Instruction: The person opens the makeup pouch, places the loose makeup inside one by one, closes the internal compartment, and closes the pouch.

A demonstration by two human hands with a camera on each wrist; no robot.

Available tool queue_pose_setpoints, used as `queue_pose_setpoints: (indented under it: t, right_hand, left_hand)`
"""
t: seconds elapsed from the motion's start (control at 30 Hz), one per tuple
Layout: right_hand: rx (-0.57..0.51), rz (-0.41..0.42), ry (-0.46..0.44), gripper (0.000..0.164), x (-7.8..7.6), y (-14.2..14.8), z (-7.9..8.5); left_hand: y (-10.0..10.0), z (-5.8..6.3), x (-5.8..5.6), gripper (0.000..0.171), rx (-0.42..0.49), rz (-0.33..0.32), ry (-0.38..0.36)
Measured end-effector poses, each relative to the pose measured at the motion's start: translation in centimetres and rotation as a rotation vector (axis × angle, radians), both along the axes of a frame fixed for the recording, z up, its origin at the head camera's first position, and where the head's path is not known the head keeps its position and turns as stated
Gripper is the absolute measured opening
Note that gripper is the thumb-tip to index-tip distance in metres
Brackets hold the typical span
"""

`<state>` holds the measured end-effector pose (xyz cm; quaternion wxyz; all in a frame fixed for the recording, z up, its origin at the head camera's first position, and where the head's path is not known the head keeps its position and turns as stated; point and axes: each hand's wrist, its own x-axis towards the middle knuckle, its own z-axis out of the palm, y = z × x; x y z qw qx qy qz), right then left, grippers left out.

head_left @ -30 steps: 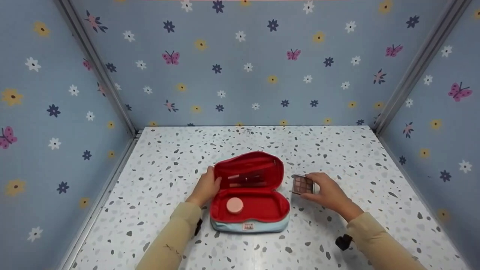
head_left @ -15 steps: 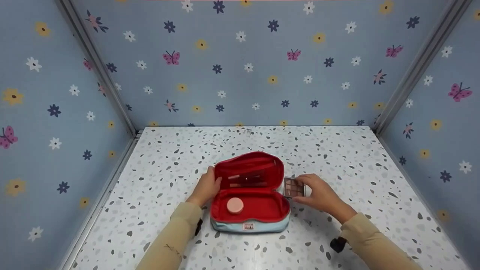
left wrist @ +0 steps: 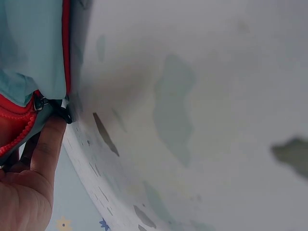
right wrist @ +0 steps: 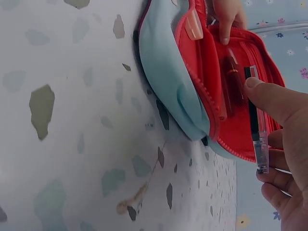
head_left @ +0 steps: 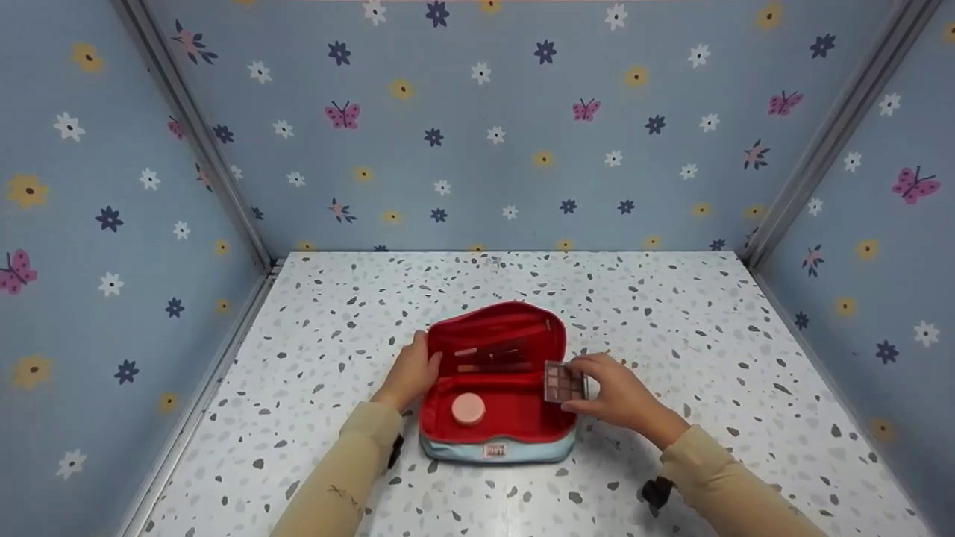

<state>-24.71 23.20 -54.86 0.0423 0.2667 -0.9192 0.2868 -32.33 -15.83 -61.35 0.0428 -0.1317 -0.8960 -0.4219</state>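
Note:
A light blue pouch (head_left: 533,452) with a red lining lies unzipped, its lid folded back. My left hand (head_left: 409,373) grips the left edge of the lid, thumb on the red inner side and fingers behind. My right hand (head_left: 619,395) pinches an eyeshadow palette (head_left: 563,382) with several brown pans, over the pouch's right end. The right wrist view shows the palette (right wrist: 255,115) edge-on between thumb and fingers. A round pink case (head_left: 468,409) sits in the pouch's left part. Slim makeup brushes (head_left: 492,358) lie in the lid's pocket.
The speckled white tabletop (head_left: 336,306) is bounded by blue flowered panels (head_left: 477,164) at the back and both sides. Grey metal posts (head_left: 216,164) stand in the back corners. Zipper pulls (left wrist: 60,111) hang near my left fingers.
My right hand has carried the palette leftward and slightly nearer, from beside the pouch to over its right end. The left hand keeps its grip on the lid.

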Motion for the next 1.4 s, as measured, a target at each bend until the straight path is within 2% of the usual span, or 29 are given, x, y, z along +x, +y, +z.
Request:
queue_pose_setpoints:
  t: [0.03, 0.1, 0.13, 0.2, 0.23, 0.27, 0.4, 0.5, 0.6, 0.63, 0.73, 0.8, 0.83, 0.87, 1.0, 1.07, 1.17, 1.2, 1.27, 1.4]
  right_hand:
    - [0.003, 0.004, 0.001, 0.057, 0.1, -0.2, -0.1]
    - [0.002, 0.013, 0.002, 0.059, 0.1, -0.7, -0.2]
    - [0.007, 0.017, 0.003, 0.059, 0.1, -0.9, -0.2]
    - [0.008, 0.025, 0.001, 0.060, 0.2, -1.3, -0.4]
    - [0.007, 0.029, -0.001, 0.060, 0.2, -1.5, -0.4]
    - [0.007, 0.033, -0.003, 0.061, 0.2, -1.7, -0.5]
    - [0.024, 0.053, 0.001, 0.062, 0.2, -2.3, -0.7]
    - [0.034, 0.067, -0.004, 0.063, 0.3, -2.7, -0.9]
    - [0.040, 0.073, -0.018, 0.062, 0.4, -3.2, -1.0]
    - [0.046, 0.075, -0.019, 0.062, 0.4, -3.4, -1.0]
    - [0.064, 0.079, -0.030, 0.062, 0.4, -3.8, -1.2]
    - [0.076, 0.084, -0.035, 0.061, 0.4, -4.1, -1.2]
    - [0.081, 0.087, -0.038, 0.062, 0.4, -4.2, -1.3]
    - [0.082, 0.090, -0.042, 0.062, 0.5, -4.4, -1.3]
    - [0.095, 0.106, -0.038, 0.062, 0.6, -4.9, -1.4]
    - [0.099, 0.114, -0.035, 0.062, 0.6, -5.1, -1.5]
    - [0.104, 0.128, -0.029, 0.060, 0.6, -5.4, -1.7]
    - [0.105, 0.136, -0.024, 0.059, 0.6, -5.5, -1.8]
    - [0.108, 0.153, -0.010, 0.057, 0.6, -5.7, -2.0]
    - [0.112, 0.178, 0.019, 0.056, 0.7, -5.9, -2.3]
  left_hand:
    - [0.2, 0.8, 0.5, 0.021, -0.001, 0.006, -0.028]
    - [0.5, 1.2, 0.8, 0.021, -0.018, 0.020, -0.039]
    - [0.8, 2.1, 1.3, 0.021, -0.025, 0.038, -0.072]
    - [0.9, 2.3, 1.4, 0.021, -0.021, 0.038, -0.080]
    - [1.1, 3.0, 1.8, 0.022, -0.018, 0.044, -0.098]
    - [1.0, 2.7, 1.6, 0.022, -0.013, 0.039, -0.089]
    - [0.2, -0.1, -0.2, 0.022, -0.019, 0.029, -0.020]
    - [-0.1, -2.0, -1.4, 0.022, -0.038, 0.044, -0.006]
    - [-0.2, -2.2, -1.6, 0.022, -0.030, 0.039, -0.022]
    - [-0.2, -1.7, -1.3, 0.023, -0.025, 0.026, -0.013]
    - [-0.3, -1.6, -1.3, 0.024, -0.028, 0.021, -0.020]
    - [-0.2, -1.4, -1.2, 0.023, -0.033, 0.025, -0.026]
    - [-0.1, -0.8, -0.8, 0.023, -0.025, 0.023, -0.034]
    - [0.0, -0.8, -0.9, 0.023, -0.018, 0.033, -0.051]
    - [0.6, 1.9, 0.9, 0.022, 0.011, 0.030, -0.081]
    - [0.6, 2.2, 1.2, 0.022, 0.020, 0.031, -0.085]
    - [0.6, 2.2, 1.2, 0.022, 0.018, 0.038, -0.090]
    - [0.5, 1.5, 0.9, 0.022, 0.007, 0.036, -0.072]
    - [0.6, 1.5, 0.7, 0.021, 0.004, 0.043, -0.070]
    - [0.4, 0.8, 0.5, 0.020, 0.011, 0.027, -0.011]
